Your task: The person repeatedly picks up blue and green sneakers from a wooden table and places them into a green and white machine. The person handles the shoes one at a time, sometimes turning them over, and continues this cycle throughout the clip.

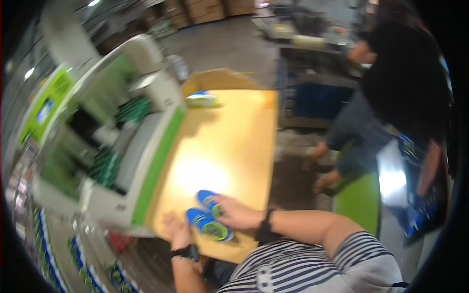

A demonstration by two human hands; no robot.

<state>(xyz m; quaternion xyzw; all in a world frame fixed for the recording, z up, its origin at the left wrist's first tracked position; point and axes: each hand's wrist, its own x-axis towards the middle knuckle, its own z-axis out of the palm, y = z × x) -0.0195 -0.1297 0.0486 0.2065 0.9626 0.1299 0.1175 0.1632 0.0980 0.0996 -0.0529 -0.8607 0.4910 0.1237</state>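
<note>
Two blue sneakers with lime-green linings rest side by side at the near end of a pale yellow tabletop. My right hand is closed around the collar of the farther sneaker. The nearer sneaker lies just in front of that hand, its toe toward the far left. Beside its toe, at the table's left edge, my left hand has its fingers apart and holds nothing; motion blurs it somewhat.
A white and green machine with an open front borders the table's left side. A blue, white and green shoe lies at the far end. Racks of shoes stand lower left. Another person works at right near a green bench.
</note>
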